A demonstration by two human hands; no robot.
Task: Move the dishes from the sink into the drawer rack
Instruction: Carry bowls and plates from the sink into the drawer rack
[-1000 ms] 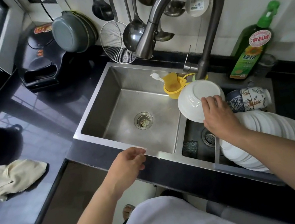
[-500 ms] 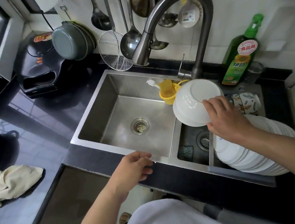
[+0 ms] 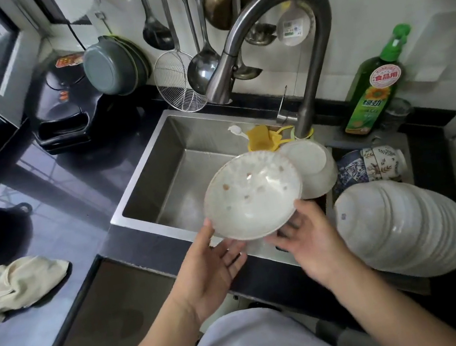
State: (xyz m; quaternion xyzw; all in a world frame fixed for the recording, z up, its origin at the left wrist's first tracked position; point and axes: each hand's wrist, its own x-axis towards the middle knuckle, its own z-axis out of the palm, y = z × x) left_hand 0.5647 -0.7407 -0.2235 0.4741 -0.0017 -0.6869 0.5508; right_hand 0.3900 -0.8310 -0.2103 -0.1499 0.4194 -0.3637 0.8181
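Left hand point(image 3: 206, 265) joined right hand point(image 3: 308, 238) under lifted bowl point(image 3: 252, 196).

- One wide-angle view only, from a camera worn on the person's head.
- It looks forward and steeply down over the person's own chest and forearms.
- It sits close above the sink point(image 3: 176, 163), with the dark worktop point(image 3: 53, 209) at left and the tiled wall ahead.
- Straight edges bend near the frame's borders.

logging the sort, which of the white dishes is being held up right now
The shallow white plate over the sink, between the left hand and right hand. The stacked white plates lean untouched at right.
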